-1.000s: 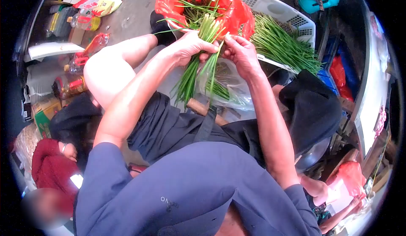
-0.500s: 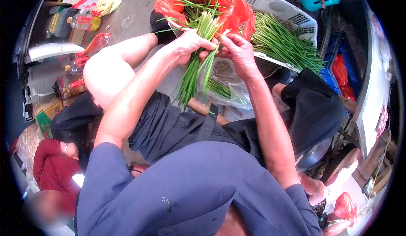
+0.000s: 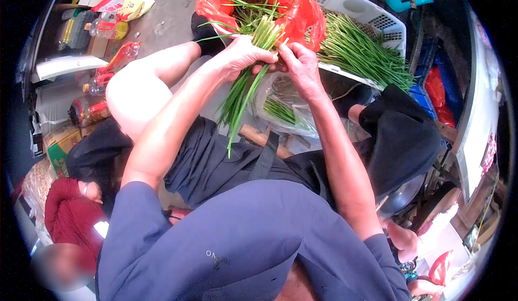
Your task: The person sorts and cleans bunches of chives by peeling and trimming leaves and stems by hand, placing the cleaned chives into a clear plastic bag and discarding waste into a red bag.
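My left hand (image 3: 241, 58) is closed around a bunch of garlic chives (image 3: 237, 102), its pale stem ends pointing up and away from me, the green leaves hanging down toward my lap. Close beside it, my right hand (image 3: 301, 68) pinches with thumb and forefinger near the pale stem ends; what lies between those fingertips is too small to make out. Just beyond both hands stands a red plastic bag (image 3: 216, 1) holding dark, loose green scraps. Beneath my hands, a clear plastic bag (image 3: 305, 123) has more chives in it.
A white plastic basket (image 3: 353, 1) of chives (image 3: 367, 50) stands at the far right. Bottles (image 3: 108, 27) and a cardboard box (image 3: 60, 142) line the left side. A person in a dark red sleeve (image 3: 67, 209) sits at lower left. A wooden bar (image 3: 264, 141) lies below my hands.
The chives in my left hand have swung slightly left and hang lower. My right hand has shifted slightly, its fingers still near the stem ends.
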`<action>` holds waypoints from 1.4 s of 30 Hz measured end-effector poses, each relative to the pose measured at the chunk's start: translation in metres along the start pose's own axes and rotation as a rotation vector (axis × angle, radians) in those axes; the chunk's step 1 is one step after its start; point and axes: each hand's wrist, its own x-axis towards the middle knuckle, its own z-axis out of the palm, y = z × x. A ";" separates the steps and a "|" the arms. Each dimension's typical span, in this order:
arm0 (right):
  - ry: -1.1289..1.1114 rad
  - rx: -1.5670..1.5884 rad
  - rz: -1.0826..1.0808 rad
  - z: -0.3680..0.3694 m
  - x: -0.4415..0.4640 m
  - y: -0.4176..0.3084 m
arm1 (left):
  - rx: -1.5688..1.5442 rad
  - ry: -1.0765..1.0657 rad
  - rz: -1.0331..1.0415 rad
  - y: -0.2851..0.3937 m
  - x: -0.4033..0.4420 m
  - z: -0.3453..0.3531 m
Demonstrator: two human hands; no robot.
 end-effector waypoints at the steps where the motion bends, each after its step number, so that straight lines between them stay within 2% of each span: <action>1: 0.019 -0.069 -0.028 -0.001 0.001 0.002 | 0.005 0.004 -0.020 0.001 -0.001 0.000; 7: 0.092 -0.134 -0.022 -0.013 0.009 0.004 | 0.042 0.022 -0.049 0.004 -0.002 -0.004; 9: 0.096 -0.062 0.067 -0.016 0.011 0.002 | 0.043 0.024 -0.052 0.003 -0.002 -0.004; 13: 0.173 0.109 0.023 -0.016 0.016 0.002 | 0.040 0.036 -0.065 0.005 -0.002 -0.004; 15: 0.155 0.102 0.036 -0.018 0.018 -0.005 | 0.030 0.043 -0.075 0.005 -0.002 -0.006; 17: 0.249 0.088 0.045 -0.014 0.024 -0.014 | -0.025 0.020 -0.050 0.003 -0.003 -0.008; 21: 0.299 0.113 -0.140 -0.008 0.051 -0.038 | -0.048 0.023 -0.042 0.002 -0.005 -0.012; 26: 0.217 0.183 -0.187 0.005 0.075 -0.060 | -0.055 0.043 0.006 0.005 -0.006 -0.015; 29: 0.228 0.035 -0.198 0.010 0.074 -0.055 | -0.056 0.053 0.026 0.007 -0.005 -0.016; 32: 0.022 0.020 0.004 0.006 0.057 -0.050 | -0.089 0.077 0.037 0.005 -0.002 -0.018; 36: -0.057 -0.073 0.076 0.010 0.039 -0.032 | -0.101 0.071 0.031 0.005 -0.001 -0.018; 42: -0.042 -0.159 -0.019 0.008 0.041 -0.022 | -0.086 0.102 0.022 0.007 -0.003 -0.016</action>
